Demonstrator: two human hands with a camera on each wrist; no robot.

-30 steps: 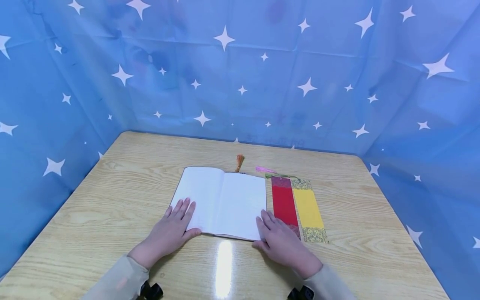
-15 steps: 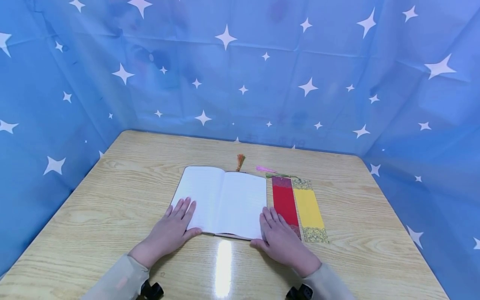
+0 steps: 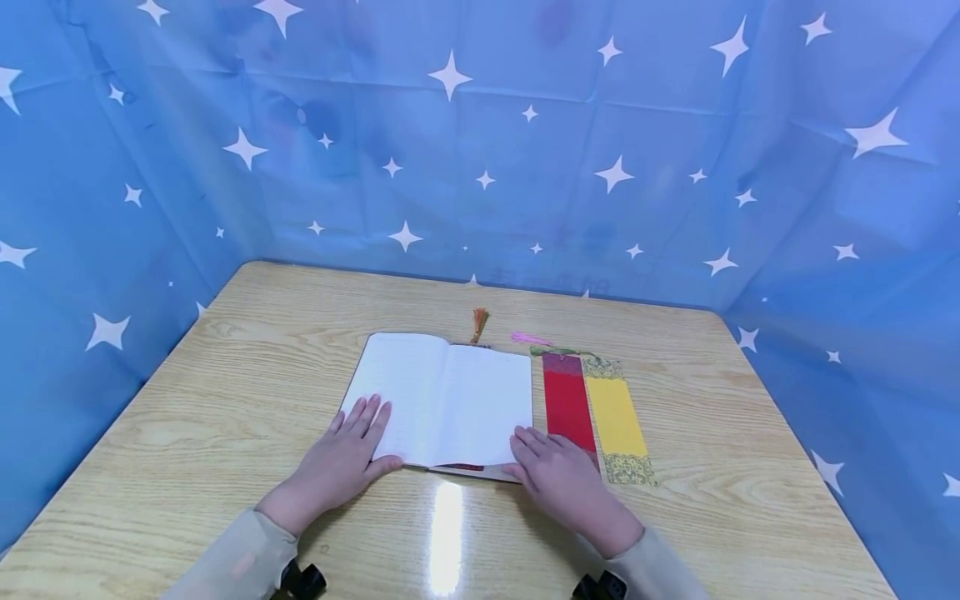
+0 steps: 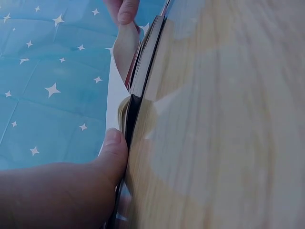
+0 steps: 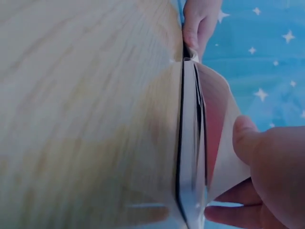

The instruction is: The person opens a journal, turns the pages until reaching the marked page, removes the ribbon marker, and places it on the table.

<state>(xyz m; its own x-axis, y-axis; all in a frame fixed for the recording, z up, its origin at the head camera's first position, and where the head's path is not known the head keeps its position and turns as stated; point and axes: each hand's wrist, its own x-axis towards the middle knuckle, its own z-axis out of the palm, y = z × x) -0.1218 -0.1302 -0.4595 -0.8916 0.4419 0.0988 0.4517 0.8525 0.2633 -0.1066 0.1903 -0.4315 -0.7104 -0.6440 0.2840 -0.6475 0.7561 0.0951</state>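
Observation:
A notebook point(image 3: 480, 392) with white pages lies open on the wooden table. On its lower left page my left hand point(image 3: 333, 469) rests flat, fingers spread, the thumb point(image 4: 113, 143) at the bottom edge. My right hand point(image 3: 558, 483) pinches the lower right corner of the right-hand page point(image 5: 228, 167), thumb against its underside, and holds it bowed up off the pages below. Under the raised page shows a red strip point(image 5: 214, 129), mostly hidden. An orange tassel point(image 3: 480, 323) sticks out past the notebook's top edge.
Right of the notebook lie a red bookmark point(image 3: 568, 402) and a yellow bookmark point(image 3: 615, 417), both with patterned ends. Green cord point(image 3: 555, 352) and a pink tassel point(image 3: 530, 338) lie at their tops. A blue star-printed curtain point(image 3: 480, 125) surrounds the table point(image 3: 225, 392).
My right hand has taken the right page's lower corner and lifted the edge, so a red strip now shows beneath. My left hand has stayed in place.

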